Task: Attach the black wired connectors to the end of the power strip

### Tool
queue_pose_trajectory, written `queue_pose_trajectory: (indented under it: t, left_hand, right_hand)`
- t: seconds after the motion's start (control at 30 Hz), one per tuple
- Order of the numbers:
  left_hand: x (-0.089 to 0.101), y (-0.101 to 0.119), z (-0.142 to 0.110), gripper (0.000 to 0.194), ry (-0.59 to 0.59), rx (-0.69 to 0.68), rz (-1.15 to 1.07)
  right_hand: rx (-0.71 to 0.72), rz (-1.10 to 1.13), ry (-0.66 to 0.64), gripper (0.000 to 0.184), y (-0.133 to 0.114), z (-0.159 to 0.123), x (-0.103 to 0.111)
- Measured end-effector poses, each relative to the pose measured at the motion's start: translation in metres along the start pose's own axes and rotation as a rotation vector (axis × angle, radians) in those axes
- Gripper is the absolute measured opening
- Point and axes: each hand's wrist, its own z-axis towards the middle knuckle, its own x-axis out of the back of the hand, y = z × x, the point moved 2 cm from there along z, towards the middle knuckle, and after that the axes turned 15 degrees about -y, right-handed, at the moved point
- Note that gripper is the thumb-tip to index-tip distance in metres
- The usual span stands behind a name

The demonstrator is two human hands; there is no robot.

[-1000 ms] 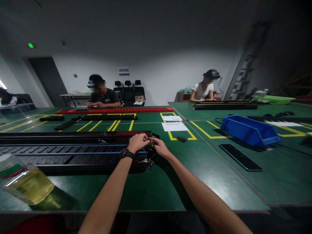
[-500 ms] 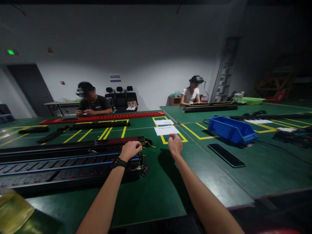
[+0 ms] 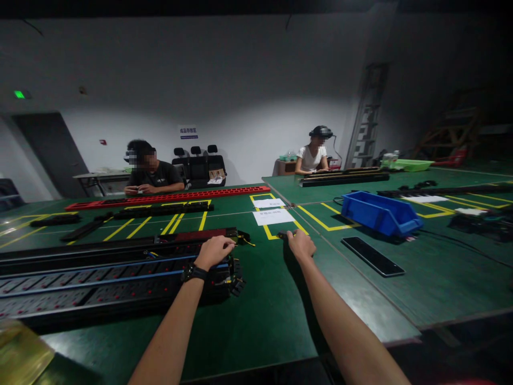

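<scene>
My left hand [image 3: 216,251], with a black watch on the wrist, lies over the right end of a long black rail assembly [image 3: 132,272]. Its fingers are closed and bent down onto that end; what lies under them is hidden. Blue strips and rows of small red dots run along the assembly, and black connectors [image 3: 237,280] hang at its end. Further right, my right hand [image 3: 301,245] is closed just above the green table, pinching a small black part [image 3: 282,235] whose kind I cannot make out. White paper labels [image 3: 273,217] lie just beyond this hand.
A blue bin [image 3: 379,214] and a black phone-like slab [image 3: 372,256] are on the right. A red slotted rail [image 3: 172,197] lies across the far left. Two people sit beyond the table. A yellowish clear container [image 3: 24,353] stands at the near left.
My right hand has shifted slightly right and turned, and a small black part now shows at its fingertips. My left hand stays at the rail assembly's end.
</scene>
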Motion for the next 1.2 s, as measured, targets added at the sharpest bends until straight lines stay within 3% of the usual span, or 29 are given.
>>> queue_pose_trajectory:
  t: [0.27,0.37,0.43,0.57,0.67,0.8,0.97,1.2]
  left_hand:
    - [0.002,0.000,0.000,0.032,0.029,0.069,-0.060]
    - [0.003,0.000,0.001,0.029,0.041,0.089,-0.067]
    - [0.003,0.000,0.001,0.028,0.053,0.105,-0.067]
    - [0.002,-0.001,0.003,0.029,0.063,0.108,-0.071]
    - [0.002,-0.002,0.003,0.030,0.064,0.105,-0.067]
    - [0.002,-0.002,0.003,0.029,0.074,0.108,-0.050]
    - [0.002,0.000,0.002,0.028,0.059,0.106,-0.043]
    - [0.002,0.001,0.001,0.031,0.040,0.096,-0.024]
  right_hand:
    - [0.070,0.364,0.110,0.041,0.013,0.028,-0.006]
    - [0.146,0.471,0.088,0.037,0.002,0.025,-0.008]
    - [0.284,0.482,0.024,0.034,-0.015,0.015,-0.012]
    - [0.603,0.396,-0.086,0.028,-0.057,-0.021,-0.027]
    - [0.734,0.273,-0.114,0.022,-0.078,-0.048,-0.044]
    - [0.804,0.128,-0.105,0.019,-0.089,-0.072,-0.062]
    - [0.837,0.045,-0.188,0.021,-0.091,-0.084,-0.068]
    - [0.846,-0.096,-0.271,0.047,-0.088,-0.085,-0.076]
